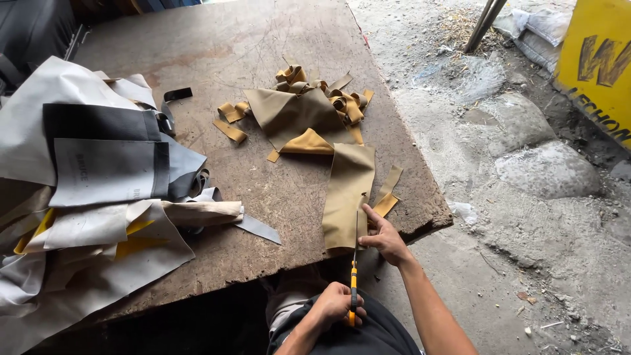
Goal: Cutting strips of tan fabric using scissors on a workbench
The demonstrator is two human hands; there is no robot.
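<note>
My left hand point(334, 305) is closed around the orange handles of a pair of scissors point(353, 275). Their blades point away from me into the near end of a long tan leather-like strip point(347, 194). That strip lies on the worn brown board point(263, 39) near its front edge. My right hand point(384, 238) presses on the strip's right side, fingers pinching its edge beside the blades. More tan sheets and curled offcuts point(299, 108) are heaped further back on the board.
A pile of grey, white and black sheet material point(98, 177) with yellow bits covers the board's left side. To the right lie a rough concrete floor point(526, 171), a yellow sign point(601, 59) and sacks at the far corner.
</note>
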